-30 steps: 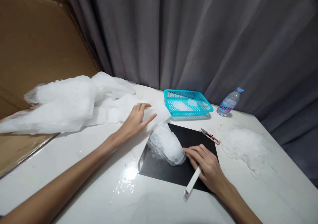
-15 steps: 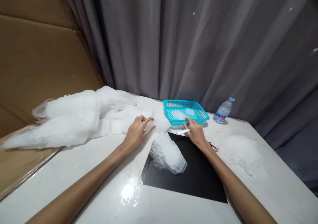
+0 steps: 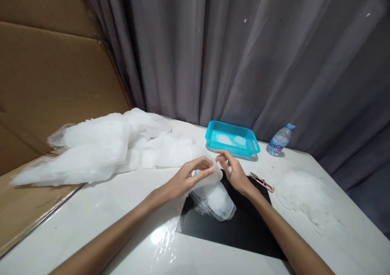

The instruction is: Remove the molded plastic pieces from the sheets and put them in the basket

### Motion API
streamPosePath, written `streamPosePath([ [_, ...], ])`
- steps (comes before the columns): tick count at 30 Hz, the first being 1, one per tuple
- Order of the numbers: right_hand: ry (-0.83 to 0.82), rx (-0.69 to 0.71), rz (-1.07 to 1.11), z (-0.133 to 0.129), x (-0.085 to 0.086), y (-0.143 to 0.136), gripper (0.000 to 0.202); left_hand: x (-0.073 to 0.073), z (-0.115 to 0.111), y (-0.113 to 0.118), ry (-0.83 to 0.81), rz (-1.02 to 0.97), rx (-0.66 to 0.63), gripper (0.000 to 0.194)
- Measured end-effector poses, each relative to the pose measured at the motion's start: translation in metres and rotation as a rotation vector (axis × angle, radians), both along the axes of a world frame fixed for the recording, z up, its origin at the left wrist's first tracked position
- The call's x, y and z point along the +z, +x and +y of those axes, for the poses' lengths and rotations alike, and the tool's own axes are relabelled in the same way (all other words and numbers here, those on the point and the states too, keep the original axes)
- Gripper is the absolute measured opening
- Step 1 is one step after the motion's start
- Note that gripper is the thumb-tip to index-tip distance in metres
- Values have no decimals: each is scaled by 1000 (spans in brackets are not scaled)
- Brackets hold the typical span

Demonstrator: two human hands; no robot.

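Observation:
My left hand has its thumb and fingers closed on a translucent white sheet, raised above the black mat. Beside the sheet's right edge is my right hand, its index finger stretched out and the other fingers loosely bent and apart. Whether its fingertips touch the sheet is hard to make out. Below both hands, a clear plastic-wrapped white bundle lies on the black mat. Pink-handled thread snips rest just right of my right wrist.
A turquoise basket with white pieces in it stands at the back. A water bottle is to its right. Soft white material is heaped at the left, by a cardboard box. White scraps lie at the right.
My left hand has moved right and closed on the translucent sheet. My right hand has drawn back from the basket towards it; the white stick-like thing in its fingers no longer shows. The view has shifted slightly.

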State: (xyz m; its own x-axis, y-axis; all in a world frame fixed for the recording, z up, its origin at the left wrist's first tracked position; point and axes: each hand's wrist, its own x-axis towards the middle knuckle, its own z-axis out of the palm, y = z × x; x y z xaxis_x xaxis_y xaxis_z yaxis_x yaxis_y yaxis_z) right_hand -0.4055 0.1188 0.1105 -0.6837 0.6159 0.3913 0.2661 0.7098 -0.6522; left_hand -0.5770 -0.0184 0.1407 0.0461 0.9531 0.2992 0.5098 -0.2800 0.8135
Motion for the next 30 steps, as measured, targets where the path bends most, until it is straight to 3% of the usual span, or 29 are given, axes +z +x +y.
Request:
streamPosePath([
  [3, -186, 134, 48, -24, 9, 24, 44, -2, -2, 17, -117, -250, -176, 30],
  [6, -325, 161, 75, -30, 13, 45, 36, -7, 1, 14, -130, -221, -195, 32],
  [10, -381, 87, 93, -28, 8, 68, 33, -15, 8, -22, 101, 190, 171, 26],
  [12, -381, 58, 116, -28, 4, 79, 32, -22, 12, -46, 109, 454, 283, 50],
  [14, -345, 38, 157, -28, 3, 88, 29, -33, 15, -65, 43, 529, 324, 65],
  [18, -236, -50, 284, -23, 10, 103, 24, -54, 24, -91, -41, 605, 416, 50],
  [21, -220, -133, 377, -20, 16, 110, 23, -59, 33, -106, -52, 625, 574, 45],
  [26, -290, -153, 382, -22, 17, 117, 25, -49, 35, -126, -31, 622, 826, 43],
  [30, -343, -148, 322, -25, 15, 117, 29, -37, 24, -125, 68, 597, 988, 47],
])
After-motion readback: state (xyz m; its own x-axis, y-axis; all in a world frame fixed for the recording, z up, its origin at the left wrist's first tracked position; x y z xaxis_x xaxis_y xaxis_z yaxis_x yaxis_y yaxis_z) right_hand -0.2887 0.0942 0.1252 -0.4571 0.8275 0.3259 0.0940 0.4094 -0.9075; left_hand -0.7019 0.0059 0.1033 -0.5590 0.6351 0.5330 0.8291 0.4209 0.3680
